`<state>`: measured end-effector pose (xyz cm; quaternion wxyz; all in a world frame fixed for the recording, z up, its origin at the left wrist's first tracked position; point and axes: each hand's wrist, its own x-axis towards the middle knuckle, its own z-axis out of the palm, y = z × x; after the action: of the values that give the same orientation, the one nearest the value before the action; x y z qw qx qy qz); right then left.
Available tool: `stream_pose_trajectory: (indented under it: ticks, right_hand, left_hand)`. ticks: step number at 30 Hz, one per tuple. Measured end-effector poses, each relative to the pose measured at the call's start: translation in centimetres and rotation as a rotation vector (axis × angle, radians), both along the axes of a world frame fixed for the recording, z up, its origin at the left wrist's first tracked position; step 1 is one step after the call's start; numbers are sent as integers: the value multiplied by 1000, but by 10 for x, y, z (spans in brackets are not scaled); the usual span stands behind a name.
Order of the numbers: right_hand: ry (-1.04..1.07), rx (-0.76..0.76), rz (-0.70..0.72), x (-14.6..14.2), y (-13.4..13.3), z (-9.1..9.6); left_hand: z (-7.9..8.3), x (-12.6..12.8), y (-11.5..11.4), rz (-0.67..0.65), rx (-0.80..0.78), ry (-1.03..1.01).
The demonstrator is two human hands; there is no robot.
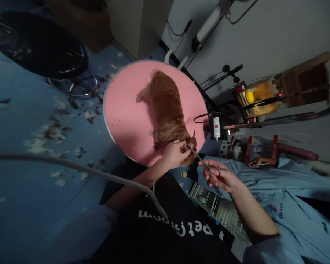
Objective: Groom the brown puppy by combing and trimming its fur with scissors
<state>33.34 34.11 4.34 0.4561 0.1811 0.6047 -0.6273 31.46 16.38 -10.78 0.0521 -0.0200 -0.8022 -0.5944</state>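
Dog's head [190, 158] partly behind left hand [174, 154]

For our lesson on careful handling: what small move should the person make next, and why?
Probably one short, gentle stroke with the ringed metal tool in the right hand: its far end appears to be at the dog's head, where the left hand gives support, so haste could hurt.
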Motion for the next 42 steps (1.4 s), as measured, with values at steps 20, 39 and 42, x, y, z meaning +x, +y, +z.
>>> stream_pose_trajectory:
  ticks: [20,39,42]
  right_hand:
    - [-74,19,-4,0,3,-4]
    - [-112,-65,-127,9,-11,-14]
    - [-94,-77,-95,15,-11,-11]
  left_hand:
    - [-2,6,1,-39,-30,-58]
    - [5,8,3,-57,-134,-120]
    - [5,8,2,-57,-129,-132]
